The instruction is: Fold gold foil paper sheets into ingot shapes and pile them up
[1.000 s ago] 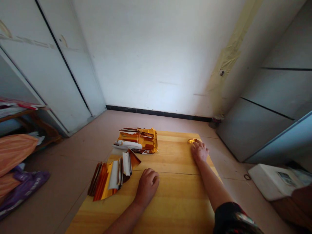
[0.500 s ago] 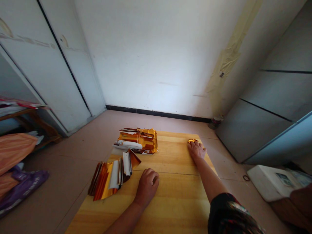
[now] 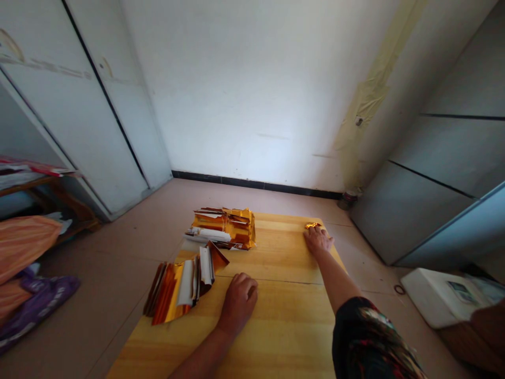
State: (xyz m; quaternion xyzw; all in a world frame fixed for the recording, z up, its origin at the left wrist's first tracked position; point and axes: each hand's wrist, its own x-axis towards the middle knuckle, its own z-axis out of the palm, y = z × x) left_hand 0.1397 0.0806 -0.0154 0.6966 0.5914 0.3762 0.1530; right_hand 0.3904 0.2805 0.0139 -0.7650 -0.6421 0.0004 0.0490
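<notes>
My left hand [image 3: 239, 301] rests on the wooden table [image 3: 284, 305] with its fingers curled in, and nothing shows in it. Just left of it stands a fanned bundle of folded gold and white foil paper [image 3: 183, 281]. Behind that lies a second stack of gold foil paper [image 3: 240, 226], with a white roll-like fold along its near side. At the table's far right corner my right hand [image 3: 317, 240] lies palm down, fingers apart. A small crumpled gold foil piece [image 3: 313, 225] sits right at its fingertips; whether they touch it I cannot tell.
A white wall [image 3: 244, 95] with a dark skirting strip rises beyond the table. Grey cabinet doors [image 3: 106, 105] stand at left, a grey refrigerator-like unit [image 3: 434, 173] at right. A purple bag [image 3: 47, 300] lies on the left, a white box [image 3: 437, 295] on the right floor.
My right hand has drawn back slightly toward me, so more of the gold foil piece shows past its fingers. My left hand and the foil bundles stay where they were.
</notes>
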